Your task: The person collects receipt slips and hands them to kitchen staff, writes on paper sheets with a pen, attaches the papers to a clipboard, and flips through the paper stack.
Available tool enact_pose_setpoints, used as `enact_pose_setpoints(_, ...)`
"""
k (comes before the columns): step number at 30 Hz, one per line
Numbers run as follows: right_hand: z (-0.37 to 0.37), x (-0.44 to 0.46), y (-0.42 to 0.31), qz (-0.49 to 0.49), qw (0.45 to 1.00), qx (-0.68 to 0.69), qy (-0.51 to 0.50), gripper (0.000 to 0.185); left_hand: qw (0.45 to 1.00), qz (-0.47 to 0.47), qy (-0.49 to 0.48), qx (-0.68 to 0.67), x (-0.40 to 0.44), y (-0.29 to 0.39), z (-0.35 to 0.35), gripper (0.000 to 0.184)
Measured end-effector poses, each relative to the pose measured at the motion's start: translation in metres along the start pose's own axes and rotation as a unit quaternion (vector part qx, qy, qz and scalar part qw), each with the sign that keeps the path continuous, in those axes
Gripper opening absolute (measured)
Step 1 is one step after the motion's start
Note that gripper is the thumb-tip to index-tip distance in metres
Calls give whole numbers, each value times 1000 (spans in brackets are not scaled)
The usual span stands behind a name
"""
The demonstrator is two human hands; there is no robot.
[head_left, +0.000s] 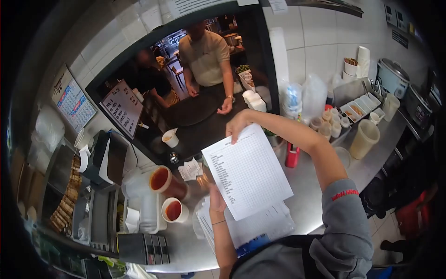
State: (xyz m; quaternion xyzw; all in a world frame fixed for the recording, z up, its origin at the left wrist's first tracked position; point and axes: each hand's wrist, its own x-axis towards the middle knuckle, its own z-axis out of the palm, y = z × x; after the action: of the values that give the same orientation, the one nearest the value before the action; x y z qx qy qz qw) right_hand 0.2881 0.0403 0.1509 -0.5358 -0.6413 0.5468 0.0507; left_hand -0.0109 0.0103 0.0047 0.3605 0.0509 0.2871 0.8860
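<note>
A printed sheet of paper, with a column of text and a grid, is tilted up above the steel counter. My right hand pinches its top edge, the arm reaching across from the right. Beside the sheet's lower left edge is my left hand, its fingers blurred; whether they grip anything is unclear. More papers lie beneath the sheet on the counter. Small paper slips are just beyond my left fingers. To the left stand a tub of red sauce and a smaller cup of red sauce.
Past the pass-through window, a person stands at a dark counter holding a white cup. A red bottle stands right of the sheet. Farther right are small cups, a condiment tray and a rice cooker. A black drawer unit is lower left.
</note>
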Motion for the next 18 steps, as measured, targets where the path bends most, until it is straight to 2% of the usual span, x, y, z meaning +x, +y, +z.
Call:
enact_pose_setpoints(1,-1,8,-12,-9,1000,11,0,32,989,-16,70,133,-2,12,-4,45)
enact_pose_setpoints(2,61,-48,11,26,1000,4,-7,31,981,-25,83,171,-56,-59,45,40)
enact_pose_setpoints(4,77,-51,-8,7,999,-25,28,30,935,-25,92,341,-78,-49,55,29)
enact_pose_setpoints(5,85,-51,-15,8,1000,-8,29,28,932,-8,111,345,-91,-41,56,24)
enact_pose_setpoints(9,107,-53,1,-17,998,46,-31,31,925,-30,138,354,-138,-32,51,27)
enact_pose_setpoints(11,124,-39,24,-28,996,83,17,30,928,-33,149,339,-163,-35,38,27)
enact_pose_setpoints(12,145,-37,30,-67,990,113,58,33,930,-32,157,332,-176,-37,27,28)
enact_pose_setpoints(13,159,-20,51,-125,982,85,116,38,927,-26,177,330,-184,-46,1,33)
enact_pose_setpoints(15,209,-13,63,-100,964,187,162,45,847,-15,183,499,-189,-60,-50,38)
enact_pose_setpoints(16,228,2,77,-48,960,166,219,51,796,-15,181,578,-195,-56,-64,42)
enact_pose_setpoints(17,243,25,107,-5,952,211,220,56,700,-65,200,683,-203,-31,-35,49)
enact_pose_setpoints(18,258,20,110,4,955,134,265,62,670,-10,215,710,-215,-8,-11,48)
